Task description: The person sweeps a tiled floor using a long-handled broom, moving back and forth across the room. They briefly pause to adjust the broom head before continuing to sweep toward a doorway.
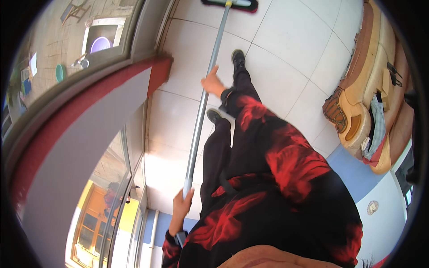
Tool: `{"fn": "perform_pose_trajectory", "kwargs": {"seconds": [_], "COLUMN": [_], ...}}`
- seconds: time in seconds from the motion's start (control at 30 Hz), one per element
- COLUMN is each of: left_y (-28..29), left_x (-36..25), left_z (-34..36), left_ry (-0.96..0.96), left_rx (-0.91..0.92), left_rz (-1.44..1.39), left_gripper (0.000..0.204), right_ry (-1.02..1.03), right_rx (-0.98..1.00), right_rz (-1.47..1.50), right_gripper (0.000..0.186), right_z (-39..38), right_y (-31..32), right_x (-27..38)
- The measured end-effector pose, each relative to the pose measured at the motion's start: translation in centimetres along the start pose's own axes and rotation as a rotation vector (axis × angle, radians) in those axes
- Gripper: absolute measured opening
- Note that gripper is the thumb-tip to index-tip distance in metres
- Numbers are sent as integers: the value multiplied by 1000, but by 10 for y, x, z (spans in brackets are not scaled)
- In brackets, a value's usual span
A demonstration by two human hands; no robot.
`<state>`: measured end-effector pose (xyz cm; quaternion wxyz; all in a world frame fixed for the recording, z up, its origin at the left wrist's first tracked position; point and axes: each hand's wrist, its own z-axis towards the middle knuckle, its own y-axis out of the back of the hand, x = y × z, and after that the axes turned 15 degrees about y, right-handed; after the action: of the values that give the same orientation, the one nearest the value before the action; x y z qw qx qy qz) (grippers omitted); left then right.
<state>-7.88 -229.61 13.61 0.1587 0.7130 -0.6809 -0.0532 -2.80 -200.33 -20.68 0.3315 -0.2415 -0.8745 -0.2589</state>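
Observation:
A long-handled broom slants across the view, its grey metal pole running from the lower middle up to the top edge. At the far end, its wide head with dark, reddish bristles rests on the tiled floor, partly cut off by the frame. My left hand is closed around the near end of the pole, on the light grip. Further along, about midway, my right hand wraps the pole with one digit stretched along it. Both my sleeves are black with red patterns.
Pale floor tiles spread ahead, with my dark shoes beside the pole. A red-edged wall corner and a window stand close on the left. On the right is a carved tan sofa with clothing on it.

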Motion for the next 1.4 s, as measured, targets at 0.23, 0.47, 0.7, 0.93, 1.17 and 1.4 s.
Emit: {"fn": "perform_pose_trajectory", "kwargs": {"seconds": [0.23,0.47,0.7,0.93,1.17,1.4], "left_y": [5,1,-15,-107,-170,-97], "left_x": [234,182,-29,-351,-435,-200], "left_z": [-139,-130,-16,78,53,28], "left_ry": [60,332,31,-404,-390,-113], "left_rx": [-192,-121,-149,7,130,69], "left_rz": [106,12,159,112,56,98], "left_gripper": [30,32,34,37,41,32], "right_ry": [-173,-204,-154,61,4,17], "right_rx": [451,277,-122,-466,-241,-90], "right_rz": [127,225,459,150,-260,-100], "right_gripper": [95,92,84,74,82,71], "right_z": [-244,-219,-5,126,145,64], "right_y": [-165,-138,37,254,356,203], "right_x": [-15,0,21,27,3,-46]}}
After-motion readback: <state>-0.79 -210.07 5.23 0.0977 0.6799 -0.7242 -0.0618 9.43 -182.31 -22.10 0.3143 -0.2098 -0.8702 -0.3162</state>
